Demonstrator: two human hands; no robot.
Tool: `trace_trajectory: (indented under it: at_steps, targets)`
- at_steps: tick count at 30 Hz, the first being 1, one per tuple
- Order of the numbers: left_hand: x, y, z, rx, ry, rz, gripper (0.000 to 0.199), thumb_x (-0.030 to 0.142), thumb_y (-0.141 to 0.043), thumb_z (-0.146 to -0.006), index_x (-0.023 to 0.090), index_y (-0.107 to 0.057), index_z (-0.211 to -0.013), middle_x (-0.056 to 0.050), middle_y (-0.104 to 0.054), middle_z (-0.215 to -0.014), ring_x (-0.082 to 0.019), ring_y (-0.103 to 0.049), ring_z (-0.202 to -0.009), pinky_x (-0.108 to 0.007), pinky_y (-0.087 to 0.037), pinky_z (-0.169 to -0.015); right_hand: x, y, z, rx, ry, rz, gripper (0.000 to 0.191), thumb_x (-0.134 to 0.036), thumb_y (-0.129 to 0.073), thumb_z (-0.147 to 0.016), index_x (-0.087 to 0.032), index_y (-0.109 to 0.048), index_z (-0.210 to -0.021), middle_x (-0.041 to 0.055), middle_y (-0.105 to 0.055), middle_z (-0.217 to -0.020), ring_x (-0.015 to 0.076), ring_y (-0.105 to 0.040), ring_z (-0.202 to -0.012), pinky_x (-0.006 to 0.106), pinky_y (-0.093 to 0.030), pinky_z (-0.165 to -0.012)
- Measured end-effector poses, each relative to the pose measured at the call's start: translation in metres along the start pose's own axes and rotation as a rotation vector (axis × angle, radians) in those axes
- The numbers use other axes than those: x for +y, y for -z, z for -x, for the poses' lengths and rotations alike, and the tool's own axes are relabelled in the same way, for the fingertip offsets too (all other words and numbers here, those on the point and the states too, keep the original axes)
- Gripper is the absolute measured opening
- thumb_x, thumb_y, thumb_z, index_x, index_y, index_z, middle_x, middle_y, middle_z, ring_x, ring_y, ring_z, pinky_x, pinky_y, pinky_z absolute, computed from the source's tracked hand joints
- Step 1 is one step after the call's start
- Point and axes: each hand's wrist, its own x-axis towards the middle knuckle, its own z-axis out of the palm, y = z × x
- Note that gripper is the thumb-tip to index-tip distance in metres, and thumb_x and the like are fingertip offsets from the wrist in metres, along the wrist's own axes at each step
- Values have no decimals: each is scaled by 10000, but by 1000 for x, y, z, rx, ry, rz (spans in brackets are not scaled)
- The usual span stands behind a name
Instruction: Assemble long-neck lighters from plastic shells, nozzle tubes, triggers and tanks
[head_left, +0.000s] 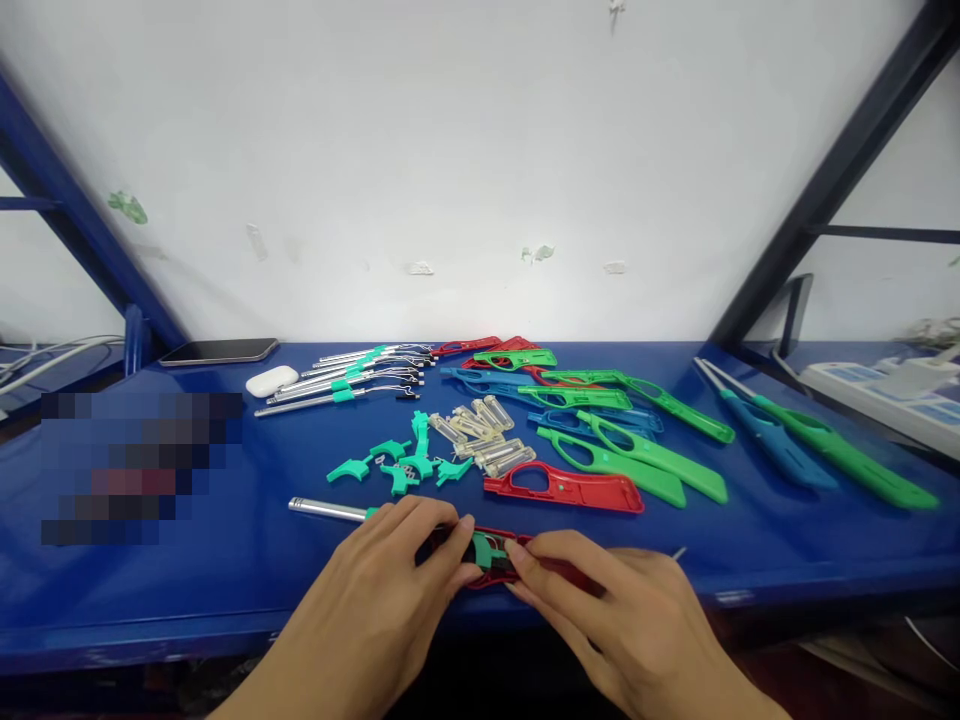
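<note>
Near the table's front edge, my left hand grips a red lighter shell from the left, its fingers closed round it. A metal tube sticks out to the left of that hand. Inside the shell, between my hands, shows a green trigger with a dark part beside it. My right hand pinches the shell's right part, fingertips at the trigger's right side. Just behind lies another red half shell. Loose green triggers and clear fuel tanks lie beyond my hands.
Metal tubes with wires, a white case and a phone lie at the back left. Green half shells and blue ones lie right of centre. Two long-nosed lighters are farther right, near a power strip.
</note>
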Motion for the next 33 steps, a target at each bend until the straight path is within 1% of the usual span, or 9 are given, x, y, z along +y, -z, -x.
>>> trace_trajectory:
  at_steps: [3, 8, 12, 14, 18, 23, 27, 30, 33]
  targets:
    - [2, 2, 0, 8, 16, 1, 398, 271, -329, -1149, 158, -710, -1138, -106, -722, -994, -239, -735, -811, -386, -678, -663, -1, -1, 2, -2, -20, -16, 240, -259, -517, -1117, -220, -722, -1236, 7, -787, -1030, 125, -760, -688, 272, -496, -537]
    - [8, 7, 1, 7, 23, -66, 444, 280, -278, -1154, 145, -699, -1202, -109, -751, -1028, -254, -760, -876, -408, -690, -744, -4, -4, 5, 69, -150, -17, 268, -396, -500, -1125, -284, -710, -1247, -19, -785, -991, 144, -774, -719, 285, -538, -604]
    - [12, 8, 1, -37, -4, -124, 482, 234, -240, -1143, 144, -712, -1191, -109, -774, -1051, -283, -778, -925, -450, -690, -775, -5, -3, 1, 32, -198, -46, 270, -448, -510, -1113, -286, -726, -1123, -26, -781, -960, 149, -779, -723, 278, -530, -576]
    - [14, 9, 2, -29, -9, -129, 466, 217, -253, -1136, 131, -705, -1207, -119, -772, -1071, -291, -774, -954, -462, -682, -797, -4, -1, -1, -1, -184, -48, 269, -437, -496, -1118, -298, -726, -1110, -33, -784, -980, 153, -785, -724, 281, -533, -571]
    - [15, 11, 3, -29, 22, -74, 367, 214, -361, -1119, 111, -668, -1292, -120, -746, -1098, -276, -741, -986, -457, -656, -865, 3, 4, 1, -65, -153, -26, 283, -408, -440, -1138, -329, -708, -1183, -43, -797, -1051, 163, -804, -773, 277, -566, -598]
    - [9, 12, 5, -31, 67, 38, 317, 169, -435, -1084, 167, -647, -1319, -100, -717, -1133, -268, -698, -1013, -443, -623, -867, 11, 8, 6, -48, -166, 28, 274, -383, -447, -1138, -342, -687, -1263, -17, -795, -1148, 172, -813, -845, 288, -632, -711]
    - [-1, 13, 11, -25, 80, -24, 386, 146, -462, -1075, 189, -557, -1446, -106, -701, -1243, -296, -669, -1114, -500, -570, -957, 5, 10, 1, -91, -129, 81, 371, -460, -379, -1146, -365, -640, -1391, 14, -761, -1296, 189, -817, -964, 311, -649, -639]
    - [-8, 15, 19, -32, 96, -20, 333, 162, -493, -1074, 216, -605, -1383, -76, -714, -1227, -274, -674, -1076, -454, -558, -933, 0, 8, -3, -152, -80, 122, 442, -477, -300, -1157, -387, -585, -1483, 13, -730, -1381, 193, -814, -1002, 332, -655, -616]
    - [-12, 16, 26, -37, 90, -29, 301, 149, -492, -1073, 247, -648, -1310, -45, -731, -1208, -262, -681, -1067, -434, -548, -932, -3, 3, -2, -171, -51, 147, 448, -449, -288, -1163, -389, -602, -1477, 5, -725, -1403, 197, -808, -1027, 338, -658, -640]
